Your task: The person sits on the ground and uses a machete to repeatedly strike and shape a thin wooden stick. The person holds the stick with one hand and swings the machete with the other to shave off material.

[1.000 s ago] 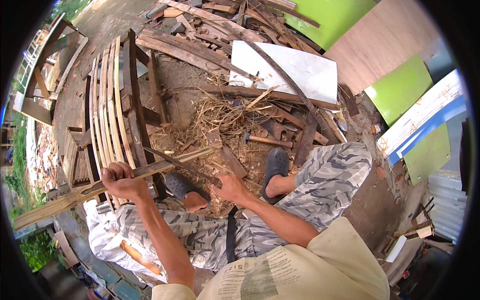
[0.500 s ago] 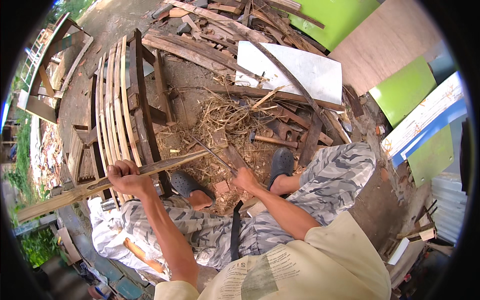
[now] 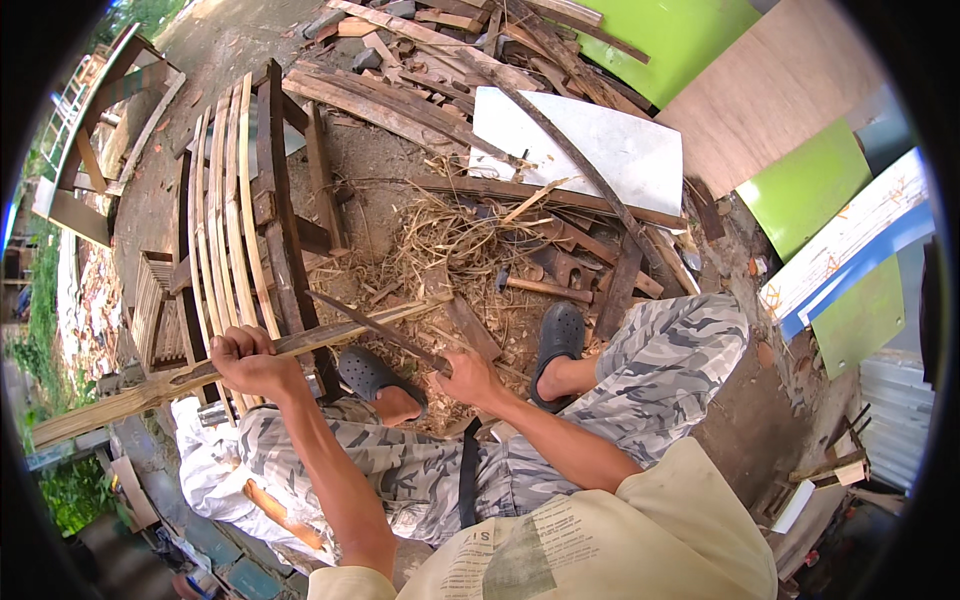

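Note:
My left hand (image 3: 255, 362) is closed around a long pale wooden strip (image 3: 118, 408), which slants from the lower left up to the middle. Its far end is narrower and lies above the ground between my feet. In my closed right hand (image 3: 468, 380) is a machete (image 3: 372, 327), its handle hidden by the fingers. The dark blade points up and left, crossing the strip just right of my left hand. Whether blade and strip touch, I cannot tell.
Left of the strip stands a slatted wooden frame (image 3: 246, 200). Beyond my feet lie curly shavings (image 3: 450, 235), a hammer (image 3: 545, 288) and dark boards. Scrap timber (image 3: 400, 105) and a white panel (image 3: 590, 150) lie farther off. My dark clogs (image 3: 562, 340) rest among the chips.
My right hand has moved slightly left and down. The machete's blade has swung left across the strip and now shows its broad side. My left hand and the strip have barely moved.

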The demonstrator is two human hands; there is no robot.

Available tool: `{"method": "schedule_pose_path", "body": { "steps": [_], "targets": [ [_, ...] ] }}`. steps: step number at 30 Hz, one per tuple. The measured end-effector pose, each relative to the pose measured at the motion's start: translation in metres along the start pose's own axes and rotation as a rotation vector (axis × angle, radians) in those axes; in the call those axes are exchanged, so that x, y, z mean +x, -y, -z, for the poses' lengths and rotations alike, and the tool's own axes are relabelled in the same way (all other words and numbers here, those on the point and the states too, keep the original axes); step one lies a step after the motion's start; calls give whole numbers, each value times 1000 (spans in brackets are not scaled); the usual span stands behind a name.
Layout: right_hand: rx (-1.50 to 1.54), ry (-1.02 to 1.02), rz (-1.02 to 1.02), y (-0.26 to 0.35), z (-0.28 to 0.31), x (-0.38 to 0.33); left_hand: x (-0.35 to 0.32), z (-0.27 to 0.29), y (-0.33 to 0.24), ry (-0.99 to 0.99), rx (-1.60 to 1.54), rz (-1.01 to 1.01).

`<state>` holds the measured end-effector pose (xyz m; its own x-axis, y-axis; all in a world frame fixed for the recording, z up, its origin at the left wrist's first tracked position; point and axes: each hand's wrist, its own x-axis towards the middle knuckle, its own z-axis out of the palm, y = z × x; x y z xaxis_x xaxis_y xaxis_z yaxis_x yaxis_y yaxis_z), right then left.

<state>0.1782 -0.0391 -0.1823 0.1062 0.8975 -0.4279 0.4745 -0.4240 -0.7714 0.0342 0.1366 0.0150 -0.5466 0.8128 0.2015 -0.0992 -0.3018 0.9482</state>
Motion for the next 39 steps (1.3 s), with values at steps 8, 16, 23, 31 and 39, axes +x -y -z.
{"method": "schedule_pose_path", "body": {
  "steps": [8, 16, 23, 31, 39],
  "targets": [
    [-106, 43, -406, -88, 6, 39, -1, -2, 3, 23, -5, -45],
    [-8, 31, -246, -60, -4, 26, 4, 10, 9, 200, -153, -20],
    [-74, 52, -485, -82, 16, 35, 8, 21, 8, 473, -264, 11],
    [101, -42, 133, 35, 41, 0, 9, 25, 4, 793, -367, 91],
    [-36, -20, -23, 9, 44, 2, 13, 27, 5, 864, -402, 109]
  ]
}}
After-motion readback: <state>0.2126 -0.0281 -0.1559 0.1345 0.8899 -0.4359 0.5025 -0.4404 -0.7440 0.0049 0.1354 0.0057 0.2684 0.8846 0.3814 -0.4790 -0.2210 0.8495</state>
